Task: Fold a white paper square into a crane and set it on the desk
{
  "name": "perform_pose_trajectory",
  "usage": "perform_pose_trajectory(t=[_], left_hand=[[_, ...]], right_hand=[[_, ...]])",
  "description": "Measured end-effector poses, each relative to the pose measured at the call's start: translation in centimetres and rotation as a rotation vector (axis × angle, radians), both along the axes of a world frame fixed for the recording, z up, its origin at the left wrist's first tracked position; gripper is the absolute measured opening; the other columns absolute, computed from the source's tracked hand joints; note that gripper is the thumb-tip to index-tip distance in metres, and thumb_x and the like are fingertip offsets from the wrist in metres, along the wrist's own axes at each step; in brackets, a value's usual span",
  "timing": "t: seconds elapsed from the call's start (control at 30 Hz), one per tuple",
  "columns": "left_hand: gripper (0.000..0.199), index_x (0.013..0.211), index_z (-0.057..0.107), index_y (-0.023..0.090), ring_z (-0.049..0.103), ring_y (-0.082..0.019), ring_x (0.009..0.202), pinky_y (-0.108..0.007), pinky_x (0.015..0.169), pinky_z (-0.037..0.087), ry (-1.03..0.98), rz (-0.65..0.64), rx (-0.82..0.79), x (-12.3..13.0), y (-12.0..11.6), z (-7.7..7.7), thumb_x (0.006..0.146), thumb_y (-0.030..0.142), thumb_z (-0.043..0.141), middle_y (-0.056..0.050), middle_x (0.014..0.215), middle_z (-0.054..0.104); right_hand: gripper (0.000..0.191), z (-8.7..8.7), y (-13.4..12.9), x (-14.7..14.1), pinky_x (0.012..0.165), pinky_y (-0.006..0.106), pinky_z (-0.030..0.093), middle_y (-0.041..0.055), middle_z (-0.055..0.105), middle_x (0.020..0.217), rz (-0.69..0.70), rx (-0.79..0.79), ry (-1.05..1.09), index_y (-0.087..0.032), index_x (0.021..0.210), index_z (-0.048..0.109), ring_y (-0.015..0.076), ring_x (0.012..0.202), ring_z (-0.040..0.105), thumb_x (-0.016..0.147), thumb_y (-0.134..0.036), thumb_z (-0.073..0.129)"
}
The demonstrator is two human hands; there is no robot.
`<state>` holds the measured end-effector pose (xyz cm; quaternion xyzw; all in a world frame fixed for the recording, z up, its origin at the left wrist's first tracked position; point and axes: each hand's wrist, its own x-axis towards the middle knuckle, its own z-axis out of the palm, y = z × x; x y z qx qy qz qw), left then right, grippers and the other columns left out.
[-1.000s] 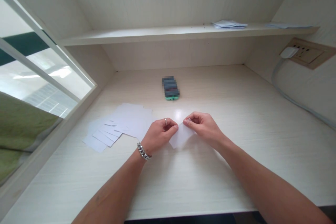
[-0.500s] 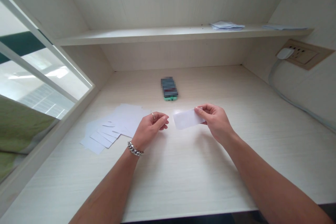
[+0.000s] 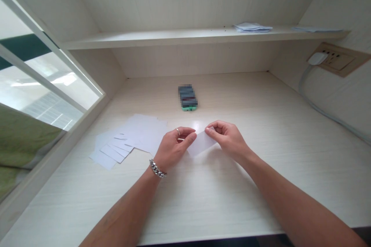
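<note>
A small white slip of paper is held tilted a little above the desk. My right hand pinches its upper right corner between thumb and fingers. At the slip's left end, my left hand closes thumb and fingers on the edge; it wears a ring and a chain bracelet. Left of that hand, several loose white paper sheets lie spread and overlapping. Beyond both hands rests a dark, blurred-out object with a green end, perhaps a phone.
A shelf runs across the back, with folded white papers on it. On the right wall a white plug sits in a socket, its grey cable trailing down. A window-like frame borders the desk's left side.
My left hand has moved right and taken the slip's left edge. My right hand has shifted slightly left and down, and the slip now tilts more.
</note>
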<state>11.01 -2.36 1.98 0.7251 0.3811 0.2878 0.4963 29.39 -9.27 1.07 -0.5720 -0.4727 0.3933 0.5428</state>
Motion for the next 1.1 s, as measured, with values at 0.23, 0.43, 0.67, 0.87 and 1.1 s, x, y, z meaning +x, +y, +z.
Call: perform_pose_trajectory(t=[0.23,0.43,0.67,0.87,1.1], left_hand=[[0.021,0.082,0.069,0.018,0.062,-0.017,0.067,-0.027,0.061,0.047,0.15,0.055,0.153,-0.1,0.0,-0.3,0.082,0.037,0.061,-0.004,0.08,0.072],[0.016,0.082,0.069,0.019,0.064,-0.018,0.075,-0.028,0.068,0.047,0.209,-0.052,0.277,-0.1,-0.5,-0.2,0.084,0.031,0.057,-0.004,0.084,0.073],[0.014,0.081,0.07,0.02,0.063,-0.018,0.076,-0.029,0.068,0.046,0.247,-0.07,0.348,-0.1,-0.6,0.2,0.083,0.027,0.058,-0.004,0.083,0.072],[0.012,0.079,0.07,0.021,0.061,-0.016,0.07,-0.028,0.067,0.045,0.257,-0.118,0.391,0.1,-1.0,0.4,0.081,0.023,0.058,-0.003,0.077,0.071],[0.016,0.078,0.069,0.02,0.06,-0.016,0.066,-0.027,0.063,0.043,0.277,-0.06,0.299,-0.4,-0.1,0.7,0.082,0.03,0.058,-0.002,0.078,0.072]], right_hand=[[0.018,0.0,0.0,0.2,0.059,0.027,0.043,0.0025,0.067,0.075,0.082,-0.035,-0.142,-0.017,0.081,0.067,0.0155,0.066,0.059,0.082,-0.034,0.063],[0.015,0.5,-0.6,0.0,0.066,0.027,0.048,0.0032,0.072,0.083,0.219,-0.02,-0.373,-0.02,0.085,0.072,0.0167,0.075,0.064,0.083,-0.023,0.057],[0.016,0.7,-0.9,0.1,0.066,0.027,0.048,0.0024,0.073,0.081,0.27,-0.007,-0.438,-0.021,0.084,0.072,0.0168,0.073,0.065,0.083,-0.021,0.057],[0.016,0.5,-0.7,-0.5,0.061,0.026,0.045,0.0019,0.071,0.074,0.249,-0.018,-0.482,-0.02,0.08,0.071,0.0157,0.067,0.063,0.082,-0.02,0.055],[0.014,0.9,-0.6,0.6,0.057,0.025,0.041,0.001,0.068,0.07,0.211,-0.099,-0.513,-0.02,0.07,0.067,0.0151,0.064,0.059,0.076,-0.019,0.055]])
